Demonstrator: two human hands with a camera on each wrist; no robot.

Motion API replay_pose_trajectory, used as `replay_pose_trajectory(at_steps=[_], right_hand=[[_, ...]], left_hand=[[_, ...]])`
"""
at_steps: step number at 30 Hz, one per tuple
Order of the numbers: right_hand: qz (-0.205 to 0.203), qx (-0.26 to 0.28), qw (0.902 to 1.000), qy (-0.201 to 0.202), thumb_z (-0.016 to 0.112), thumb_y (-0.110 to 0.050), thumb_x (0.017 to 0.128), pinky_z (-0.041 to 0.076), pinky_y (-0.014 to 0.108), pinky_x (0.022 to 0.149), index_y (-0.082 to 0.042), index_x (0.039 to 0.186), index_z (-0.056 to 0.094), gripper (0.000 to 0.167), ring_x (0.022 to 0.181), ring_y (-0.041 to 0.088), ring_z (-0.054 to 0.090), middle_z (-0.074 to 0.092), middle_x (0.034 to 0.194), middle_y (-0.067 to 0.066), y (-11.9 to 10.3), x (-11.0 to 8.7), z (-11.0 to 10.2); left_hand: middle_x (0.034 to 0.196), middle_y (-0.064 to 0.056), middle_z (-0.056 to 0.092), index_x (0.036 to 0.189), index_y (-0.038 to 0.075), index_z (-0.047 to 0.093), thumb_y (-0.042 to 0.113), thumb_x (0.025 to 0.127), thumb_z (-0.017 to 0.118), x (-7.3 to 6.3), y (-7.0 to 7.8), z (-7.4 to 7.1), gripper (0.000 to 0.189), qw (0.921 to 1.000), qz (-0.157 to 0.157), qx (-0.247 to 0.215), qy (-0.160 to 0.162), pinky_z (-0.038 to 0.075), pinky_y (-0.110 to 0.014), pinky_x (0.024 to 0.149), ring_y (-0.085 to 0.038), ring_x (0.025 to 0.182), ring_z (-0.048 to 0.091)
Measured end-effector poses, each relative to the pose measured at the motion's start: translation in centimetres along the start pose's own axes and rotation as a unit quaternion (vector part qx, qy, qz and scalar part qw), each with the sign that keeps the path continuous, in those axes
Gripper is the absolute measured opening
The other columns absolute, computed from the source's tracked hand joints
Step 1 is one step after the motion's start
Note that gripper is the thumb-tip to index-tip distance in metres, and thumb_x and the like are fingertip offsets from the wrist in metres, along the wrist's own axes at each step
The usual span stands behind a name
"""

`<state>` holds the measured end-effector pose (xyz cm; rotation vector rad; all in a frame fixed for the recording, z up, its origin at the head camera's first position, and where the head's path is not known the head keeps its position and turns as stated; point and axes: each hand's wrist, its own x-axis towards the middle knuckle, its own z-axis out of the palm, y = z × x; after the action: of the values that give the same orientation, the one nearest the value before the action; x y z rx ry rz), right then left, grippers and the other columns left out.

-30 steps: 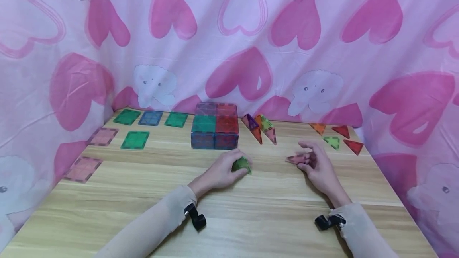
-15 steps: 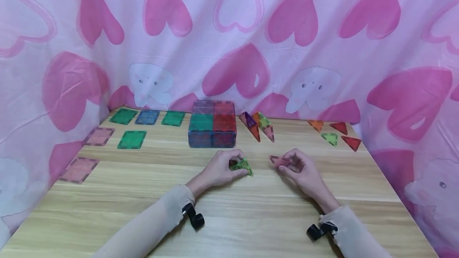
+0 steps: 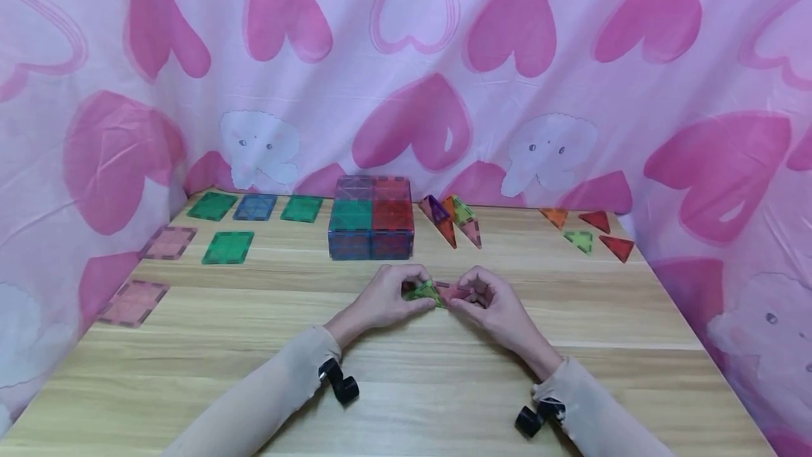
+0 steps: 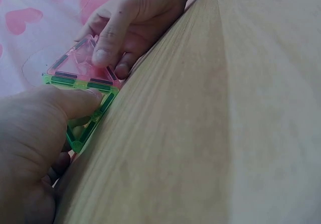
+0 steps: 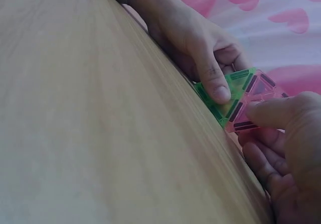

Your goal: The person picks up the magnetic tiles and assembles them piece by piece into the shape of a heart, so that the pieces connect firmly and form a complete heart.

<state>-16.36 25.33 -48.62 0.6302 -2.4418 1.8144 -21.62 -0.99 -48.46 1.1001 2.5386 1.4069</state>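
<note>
In the head view my left hand (image 3: 383, 302) pinches a green triangular magnetic tile (image 3: 423, 292), thumb on its near face. Opposite it, my right hand (image 3: 501, 312) pinches a pink triangular magnetic tile (image 3: 449, 293) between thumb and fingers. The two tiles meet edge to edge between the hands, close over the wooden table (image 3: 406, 386). Both wrist views show this seam: the pink tile (image 4: 75, 63) lies along one side of the green tile (image 5: 239, 83). Fingers cover part of each tile.
Behind the hands stands a block of blue, green and red square tiles (image 3: 371, 245). Joined triangles (image 3: 469, 221) lie right of it, loose triangles (image 3: 579, 240) farther right. Several square tiles (image 3: 228, 247) are spread at the left. A patterned pink curtain (image 3: 406, 55) surrounds the table.
My right hand has moved left with the pink tile, bringing it against the green one. The left hand has stayed nearly in place, and the green tile shows a little differently turned.
</note>
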Motion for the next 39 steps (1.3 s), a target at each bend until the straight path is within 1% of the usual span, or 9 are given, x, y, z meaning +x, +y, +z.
replay_pose_trajectory(at_steps=[8,11,15,19,23,25,29,34,39], right_hand=[[-0.015,0.033,0.9993,0.003,0.081,0.001,0.1,0.059,0.027,0.097,0.004,0.14,0.059,0.046,0.115,0.025,0.07,0.07,0.129,0.021,0.7,-0.5,-1.6],[-0.024,0.034,0.9982,0.043,0.078,0.005,0.1,0.06,0.026,0.097,0.007,0.142,0.057,0.048,0.115,0.026,0.07,0.066,0.131,0.029,1.3,-0.2,-3.3],[-0.006,-0.008,0.9902,0.139,0.078,0.001,0.101,0.059,0.022,0.097,0.007,0.143,0.058,0.047,0.112,0.018,0.07,0.065,0.134,0.032,2.5,0.1,-6.9],[0.028,-0.071,0.9658,0.248,0.083,-0.013,0.102,0.056,0.015,0.095,0.004,0.144,0.062,0.051,0.108,0.008,0.071,0.07,0.133,0.02,4.0,-0.1,-11.6],[0.068,-0.152,0.924,0.344,0.087,-0.023,0.099,0.051,0.01,0.088,-0.006,0.144,0.068,0.052,0.105,0.005,0.069,0.072,0.131,0.009,5.3,-0.9,-15.8],[0.091,-0.196,0.9045,0.368,0.086,-0.024,0.1,0.048,0.009,0.087,-0.009,0.145,0.07,0.05,0.109,0.011,0.068,0.071,0.133,0.009,5.5,-1.4,-17.2],[0.134,-0.295,0.8847,0.335,0.073,-0.021,0.106,0.046,0.023,0.091,-0.004,0.152,0.066,0.049,0.118,0.031,0.064,0.065,0.137,0.02,5.6,-2.0,-18.7],[0.135,-0.364,0.8811,0.269,0.065,-0.015,0.106,0.043,0.062,0.102,0.009,0.141,0.068,0.043,0.125,0.053,0.056,0.055,0.14,0.036,5.6,-2.1,-18.8],[0.135,-0.364,0.8856,0.255,0.076,-0.023,0.105,0.04,0.069,0.11,0.009,0.11,0.074,0.032,0.133,0.056,0.053,0.057,0.147,0.035,5.7,-2.2,-18.8]], left_hand=[[0.093,0.013,0.075,0.104,0.021,0.075,0.02,0.096,0.091,-0.1,0.0,0.2,0.018,0.9999,0.001,0.005,-0.013,0.056,-0.027,0.08,-0.005,0.085,0.066],[0.093,0.012,0.074,0.104,0.021,0.074,0.02,0.096,0.091,0.0,0.1,0.2,0.019,0.9999,0.002,0.007,-0.014,0.056,-0.027,0.079,-0.005,0.085,0.066],[0.093,0.012,0.074,0.103,0.021,0.074,0.021,0.096,0.091,0.0,0.1,0.2,0.018,0.9999,0.003,0.01,-0.013,0.056,-0.028,0.079,-0.006,0.084,0.065],[0.094,0.013,0.073,0.104,0.022,0.074,0.022,0.097,0.09,0.0,0.0,0.2,0.018,0.9997,0.003,0.016,-0.015,0.055,-0.027,0.079,-0.005,0.085,0.065],[0.093,0.012,0.072,0.104,0.023,0.073,0.023,0.097,0.09,0.0,0.0,0.2,0.018,0.9997,0.011,0.019,-0.015,0.055,-0.026,0.078,-0.004,0.084,0.064],[0.092,0.012,0.072,0.103,0.022,0.073,0.023,0.097,0.09,0.0,0.0,0.2,0.018,0.9997,0.015,0.016,-0.014,0.054,-0.026,0.077,-0.005,0.083,0.064],[0.09,0.011,0.072,0.102,0.021,0.074,0.022,0.096,0.091,0.0,-0.1,0.2,0.018,0.9997,0.019,0.011,-0.011,0.054,-0.027,0.076,-0.005,0.082,0.063],[0.09,0.011,0.071,0.102,0.021,0.074,0.023,0.096,0.09,0.1,-0.2,0.1,0.018,0.9997,0.022,0.011,-0.009,0.054,-0.028,0.076,-0.006,0.082,0.062],[0.091,0.011,0.071,0.103,0.021,0.073,0.023,0.096,0.09,0.0,-0.2,0.0,0.018,0.9996,0.015,0.019,-0.011,0.054,-0.027,0.076,-0.006,0.082,0.062]])
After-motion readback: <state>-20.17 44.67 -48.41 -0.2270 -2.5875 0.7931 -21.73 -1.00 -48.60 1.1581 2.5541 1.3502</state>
